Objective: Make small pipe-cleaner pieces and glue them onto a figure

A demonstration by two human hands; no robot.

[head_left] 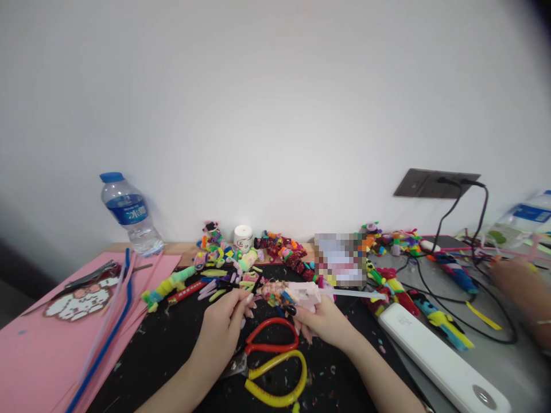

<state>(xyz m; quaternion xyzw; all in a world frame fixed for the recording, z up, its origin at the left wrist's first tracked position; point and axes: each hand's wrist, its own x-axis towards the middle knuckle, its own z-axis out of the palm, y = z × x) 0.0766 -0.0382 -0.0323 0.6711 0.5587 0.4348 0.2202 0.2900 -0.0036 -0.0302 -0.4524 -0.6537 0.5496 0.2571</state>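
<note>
My right hand [322, 324] is wrapped round a pale pink glue gun [303, 291], whose nozzle end points left. A translucent glue stick [350, 293] juts out of its back end to the right. Close to the nozzle, my left hand [224, 321] has thumb and fingertips pinched together; whatever lies between them is too small to make out. Scissors [269, 347] with one red and one yellow handle lie on the black mat [172, 361] just below both hands. Short pipe cleaner pieces [210, 289] are scattered beyond my left hand.
Pipe cleaner figures [172, 284] line the back. A water bottle [131, 215] leans on the wall by pink sheets [47, 355]. A phone [340, 261], white power bank [443, 358] and black cables [486, 335] lie rightward. Another person's blurred hand [516, 281] is at far right.
</note>
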